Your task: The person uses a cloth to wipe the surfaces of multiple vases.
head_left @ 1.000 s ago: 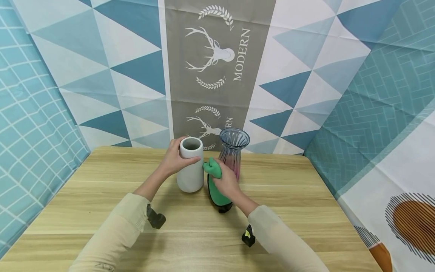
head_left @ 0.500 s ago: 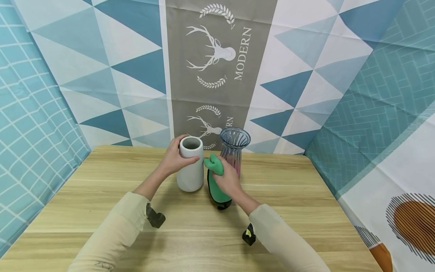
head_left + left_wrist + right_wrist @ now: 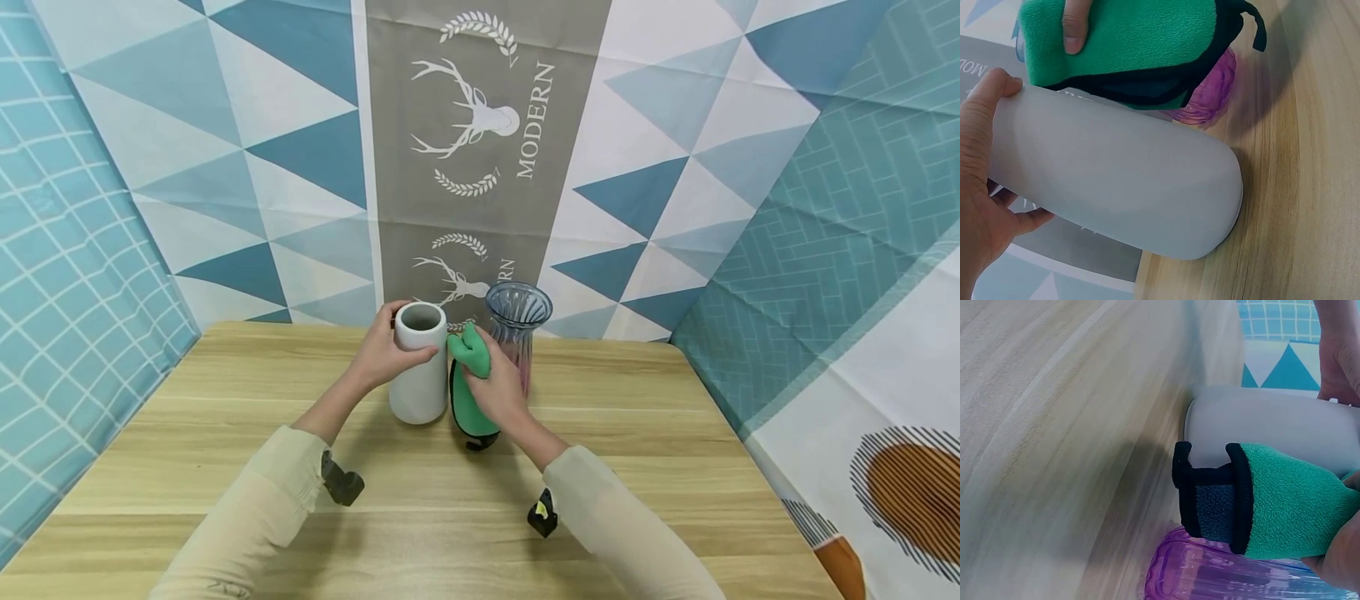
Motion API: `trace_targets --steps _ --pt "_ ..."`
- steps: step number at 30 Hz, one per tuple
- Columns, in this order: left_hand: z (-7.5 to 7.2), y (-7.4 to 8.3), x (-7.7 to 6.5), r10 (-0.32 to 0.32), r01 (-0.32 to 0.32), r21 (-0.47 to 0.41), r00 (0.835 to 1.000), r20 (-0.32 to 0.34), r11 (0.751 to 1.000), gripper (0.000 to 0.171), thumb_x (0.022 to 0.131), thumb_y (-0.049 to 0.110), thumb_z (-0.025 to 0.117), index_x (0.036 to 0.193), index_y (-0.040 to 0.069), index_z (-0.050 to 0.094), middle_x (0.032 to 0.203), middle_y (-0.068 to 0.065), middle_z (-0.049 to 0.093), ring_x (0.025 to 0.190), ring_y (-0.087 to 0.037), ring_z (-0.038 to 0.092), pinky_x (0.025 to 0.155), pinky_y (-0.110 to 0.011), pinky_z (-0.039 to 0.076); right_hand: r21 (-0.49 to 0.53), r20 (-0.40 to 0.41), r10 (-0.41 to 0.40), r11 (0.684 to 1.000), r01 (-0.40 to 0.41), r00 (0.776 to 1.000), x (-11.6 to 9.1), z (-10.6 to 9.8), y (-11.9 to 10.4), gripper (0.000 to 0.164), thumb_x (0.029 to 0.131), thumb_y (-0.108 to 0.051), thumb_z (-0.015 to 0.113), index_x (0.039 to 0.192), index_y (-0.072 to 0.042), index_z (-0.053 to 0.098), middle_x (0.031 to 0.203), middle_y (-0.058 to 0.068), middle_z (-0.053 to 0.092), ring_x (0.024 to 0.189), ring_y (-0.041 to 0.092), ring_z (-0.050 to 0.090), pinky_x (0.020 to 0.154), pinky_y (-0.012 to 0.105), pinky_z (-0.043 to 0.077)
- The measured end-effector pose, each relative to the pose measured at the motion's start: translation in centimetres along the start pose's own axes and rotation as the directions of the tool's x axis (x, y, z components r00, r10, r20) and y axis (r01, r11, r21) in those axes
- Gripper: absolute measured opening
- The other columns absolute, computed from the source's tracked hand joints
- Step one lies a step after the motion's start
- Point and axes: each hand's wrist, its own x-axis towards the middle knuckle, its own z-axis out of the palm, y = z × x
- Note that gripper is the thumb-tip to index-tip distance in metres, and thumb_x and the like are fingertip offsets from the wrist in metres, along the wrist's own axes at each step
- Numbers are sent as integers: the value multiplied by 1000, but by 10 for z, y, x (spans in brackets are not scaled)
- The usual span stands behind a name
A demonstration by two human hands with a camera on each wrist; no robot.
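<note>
A white cylindrical vase (image 3: 418,385) stands upright on the wooden table, its round mouth facing up. My left hand (image 3: 384,350) grips it just below the rim, thumb across the near side and fingers behind. Bunched in my right hand (image 3: 502,385) is a green cleaning cloth (image 3: 472,408) with black edging, and its lower part hangs down beside the white vase. The left wrist view shows the cloth (image 3: 1141,37) overlapping the upper side of the vase (image 3: 1116,169). In the right wrist view, a dark blue underside and a black loop show on the cloth (image 3: 1297,500).
Right behind the right hand stands a ribbed glass vase (image 3: 517,307), blue at its flared mouth and pink to purple toward the base (image 3: 1191,569). The wooden table (image 3: 420,542) meets a patterned cloth backdrop (image 3: 300,167) at its far edge, with further hangings at both sides.
My right hand has shifted slightly left with the green cloth, bringing the cloth's lower end up and closer to the white vase. The left hand and both vases stay nearly in place.
</note>
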Motion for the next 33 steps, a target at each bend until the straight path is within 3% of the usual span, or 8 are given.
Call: trace_targets --steps 16,21,27,30,33 --pt "0 0 1 -9 9 -5 1000 14 1000 81 73 17 80 137 3 32 129 -19 46 112 -33 49 91 -48 44 -27 85 -52 998 54 995 -1 5 2 57 86 -14 67 138 -19 46 131 7 57 115 25 56 93 43 47" --pt "-2 16 -4 -21 21 -1 1000 20 1000 78 75 9 77 137 -3 31 129 -24 44 113 -38 47 92 -51 43 -68 113 -54 996 62 992 -4 6 8 51 86 -15 67 134 -15 50 124 9 61 110 25 59 91 43 48" --pt "-7 41 -14 -18 18 1 999 31 1000 74 77 6 73 135 -8 30 128 -27 43 112 -40 48 92 -53 43 -112 221 -25 992 51 975 -11 6 16 54 85 -13 68 135 -14 49 126 10 60 112 27 58 94 44 47" --pt "-7 41 -14 -18 18 4 999 31 1000 74 77 7 74 135 -8 30 128 -27 44 112 -40 48 92 -53 43 -116 252 -13 992 43 968 -13 4 19 54 85 -12 67 136 -13 48 126 11 60 111 27 59 93 44 48" --pt "-6 34 -10 -22 22 2 999 32 1000 76 76 7 75 136 -6 30 128 -26 44 113 -39 48 93 -53 43 -120 230 -7 992 36 973 -12 2 20 54 84 -11 67 135 -13 49 124 11 61 109 27 59 90 43 49"
